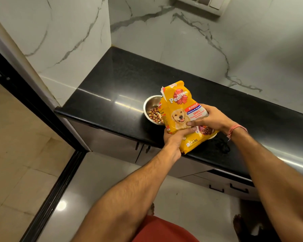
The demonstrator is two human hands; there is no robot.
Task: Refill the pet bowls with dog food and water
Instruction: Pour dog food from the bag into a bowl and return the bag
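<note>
Yellow dog food bag (180, 116), one only, is clamped between two hands above the black tabletop (112, 84). Left hand (175, 138) closes its grip around the bag's lower edge; right hand (212, 119) closes on its right side, thumb across the front. Just left of both grips, behind the bag's torn top, sits one steel bowl (150, 103) holding brown kibble (155, 115). A second rim (212, 136) peeks out under the bag

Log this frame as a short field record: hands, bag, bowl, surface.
left hand: grips lower edge of the dog food bag
right hand: grips bag's right side, over the label
bag: yellow, top torn open, held above the bowl
steel bowl: holds some kibble, partly hidden by bag
surface: black countertop
second bowl: only a rim sliver under the bag, contents hidden
</note>
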